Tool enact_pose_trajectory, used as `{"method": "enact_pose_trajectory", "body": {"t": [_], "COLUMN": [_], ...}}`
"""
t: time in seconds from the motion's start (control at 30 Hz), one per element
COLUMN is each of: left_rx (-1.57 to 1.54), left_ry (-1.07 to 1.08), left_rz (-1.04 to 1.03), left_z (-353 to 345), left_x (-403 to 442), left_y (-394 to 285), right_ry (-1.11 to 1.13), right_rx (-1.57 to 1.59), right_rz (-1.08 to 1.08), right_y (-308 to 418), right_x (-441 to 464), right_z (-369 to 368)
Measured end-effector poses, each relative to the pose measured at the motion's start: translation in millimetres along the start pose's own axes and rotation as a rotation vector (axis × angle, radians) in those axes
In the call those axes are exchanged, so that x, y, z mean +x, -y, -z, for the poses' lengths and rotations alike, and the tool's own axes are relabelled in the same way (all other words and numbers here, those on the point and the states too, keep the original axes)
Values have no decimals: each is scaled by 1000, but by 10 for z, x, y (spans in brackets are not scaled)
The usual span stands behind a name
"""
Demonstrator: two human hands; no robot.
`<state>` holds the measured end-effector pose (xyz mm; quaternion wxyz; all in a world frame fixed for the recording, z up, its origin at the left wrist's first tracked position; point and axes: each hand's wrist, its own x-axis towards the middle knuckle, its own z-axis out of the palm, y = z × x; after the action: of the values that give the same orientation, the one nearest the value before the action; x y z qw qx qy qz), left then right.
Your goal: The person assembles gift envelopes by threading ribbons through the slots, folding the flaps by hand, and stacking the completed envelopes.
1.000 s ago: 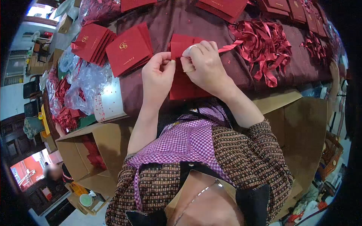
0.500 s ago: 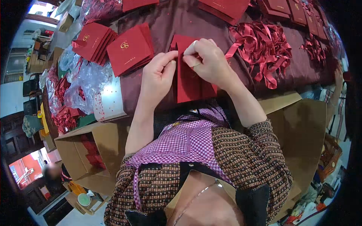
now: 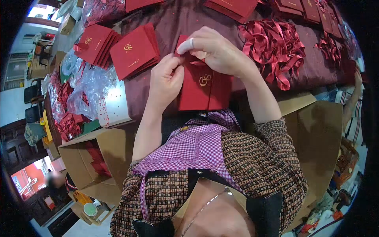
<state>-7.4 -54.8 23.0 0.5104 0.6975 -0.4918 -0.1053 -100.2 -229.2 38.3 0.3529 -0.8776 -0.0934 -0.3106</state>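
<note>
head view: the left hand (image 3: 167,77) is curled, thumb and forefinger drawn together at the left edge of a red folder (image 3: 195,94), which lies on the near side of the bench (image 3: 173,23). the right hand (image 3: 215,51) bends over the folder's far part, fingertips close to the left ones; what either pinches, if anything, cannot be told. a bit of ribbon (image 3: 198,63) shows beneath it. to the right lies a ribbon heap (image 3: 272,49); to the left, a stack of folders (image 3: 134,55).
</note>
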Motion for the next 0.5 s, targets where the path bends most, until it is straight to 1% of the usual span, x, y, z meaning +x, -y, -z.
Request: {"method": "enact_pose_trajectory", "body": {"t": [0.03,0.07,0.13,0.2,0.23,0.27,0.33,0.37,0.4,0.47,0.5], "left_rx": [-61,-59,-190,-354,-651,-792,-770,-644,-645,-15,131], "left_ry": [-15,-18,-80,-246,-339,-389,-461,-439,-437,-540,-501], "left_rz": [62,62,132,391,391,323,374,330,328,219,180], "left_z": [-5,-11,-32,54,150,264,411,437,419,348,362], "left_x": [-5,-11,-47,-59,-49,-50,-21,-22,-11,2,-30], "left_y": [11,9,-12,-64,84,253,271,263,223,122,61], "right_ry": [85,88,98,110,113,111,121,129,128,113,113], "right_rx": [37,68,105,159,176,227,200,174,172,145,144], "right_rz": [-32,-26,-50,-87,-97,-169,-207,-239,-239,-244,-244], "right_y": [-15,-21,27,6,-39,-54,-35,-27,-19,-5,-21], "right_x": [-1,14,21,-24,-65,-101,-118,-118,-111,-89,-83], "right_z": [6,30,77,119,151,173,200,208,202,173,158]}}
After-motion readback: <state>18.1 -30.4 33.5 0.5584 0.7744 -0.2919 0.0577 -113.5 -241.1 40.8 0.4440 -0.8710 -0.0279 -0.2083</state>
